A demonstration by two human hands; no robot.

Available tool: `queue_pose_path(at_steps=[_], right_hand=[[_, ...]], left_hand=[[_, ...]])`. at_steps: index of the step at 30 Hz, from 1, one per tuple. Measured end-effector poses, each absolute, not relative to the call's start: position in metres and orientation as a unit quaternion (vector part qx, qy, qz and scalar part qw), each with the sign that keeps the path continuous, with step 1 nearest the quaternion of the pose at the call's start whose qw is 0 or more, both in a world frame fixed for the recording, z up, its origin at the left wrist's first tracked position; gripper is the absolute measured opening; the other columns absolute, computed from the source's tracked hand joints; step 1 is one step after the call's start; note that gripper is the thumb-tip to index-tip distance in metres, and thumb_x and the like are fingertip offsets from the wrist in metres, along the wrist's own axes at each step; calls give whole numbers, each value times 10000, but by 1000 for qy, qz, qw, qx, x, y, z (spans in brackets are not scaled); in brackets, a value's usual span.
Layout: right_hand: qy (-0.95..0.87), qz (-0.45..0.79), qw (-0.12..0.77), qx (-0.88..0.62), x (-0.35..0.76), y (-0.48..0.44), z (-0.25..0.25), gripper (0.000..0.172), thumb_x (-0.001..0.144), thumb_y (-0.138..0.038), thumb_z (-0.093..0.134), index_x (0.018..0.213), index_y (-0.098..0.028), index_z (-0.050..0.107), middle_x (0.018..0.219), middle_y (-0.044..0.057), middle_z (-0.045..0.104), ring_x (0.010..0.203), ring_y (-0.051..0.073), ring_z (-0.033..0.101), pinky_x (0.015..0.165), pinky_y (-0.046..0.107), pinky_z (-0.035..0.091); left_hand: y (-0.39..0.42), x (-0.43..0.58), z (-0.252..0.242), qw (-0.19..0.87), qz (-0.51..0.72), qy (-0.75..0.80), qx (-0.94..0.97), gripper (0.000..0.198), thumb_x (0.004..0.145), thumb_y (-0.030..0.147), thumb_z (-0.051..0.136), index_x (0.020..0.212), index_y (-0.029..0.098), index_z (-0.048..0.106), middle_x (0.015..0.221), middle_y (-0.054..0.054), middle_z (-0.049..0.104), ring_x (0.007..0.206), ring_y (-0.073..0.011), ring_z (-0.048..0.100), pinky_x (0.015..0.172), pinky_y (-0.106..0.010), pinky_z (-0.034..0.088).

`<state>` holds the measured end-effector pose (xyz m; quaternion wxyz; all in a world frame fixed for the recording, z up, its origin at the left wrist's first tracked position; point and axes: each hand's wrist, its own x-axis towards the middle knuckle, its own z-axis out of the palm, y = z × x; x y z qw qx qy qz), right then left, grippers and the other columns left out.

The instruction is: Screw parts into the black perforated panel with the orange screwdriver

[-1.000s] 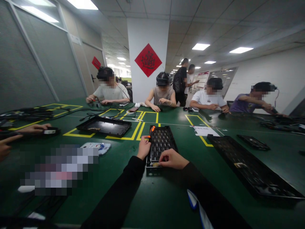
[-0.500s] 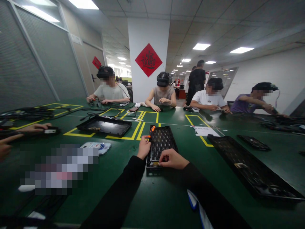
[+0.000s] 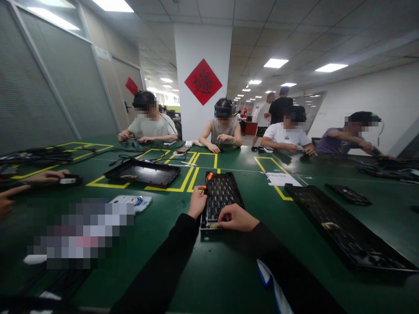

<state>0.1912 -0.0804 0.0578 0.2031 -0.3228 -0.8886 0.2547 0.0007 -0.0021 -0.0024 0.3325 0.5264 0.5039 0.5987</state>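
A black keyboard frame [image 3: 223, 192] lies lengthwise on the green table [image 3: 229, 270] straight in front of me. My left hand [image 3: 197, 203] grips its left edge, fingers curled, beside an orange-tipped tool [image 3: 207, 178] that rests along the frame's far left side. My right hand [image 3: 237, 217] is closed in a pinch at the near end of the frame, its fingertips on a small yellowish part [image 3: 214, 225]. Both my sleeves are black.
A black tray [image 3: 143, 172] sits inside yellow floor-tape lines to the left. A long black keyboard shell [image 3: 347, 235] lies to the right, a white paper [image 3: 281, 179] beyond it. Another person's hands [image 3: 46, 175] work at far left. Several people sit across the table.
My hands and the keyboard frame have barely moved. In the background, standing people have walked to the right behind the seated workers.
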Motion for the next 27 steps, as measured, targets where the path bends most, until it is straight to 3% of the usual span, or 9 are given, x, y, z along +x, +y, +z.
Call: queue_pose_path(at_steps=[27], right_hand=[[-892, 236, 218, -316, 189, -81, 60, 209, 702, -318, 626, 771, -134, 698, 675, 27, 627, 579, 91, 488, 533, 191, 364]], left_hand=[[-2, 3, 4, 324, 600, 503, 532, 356, 605, 0, 476, 930, 145, 471, 530, 85, 379, 445, -47, 362, 490, -182, 301]])
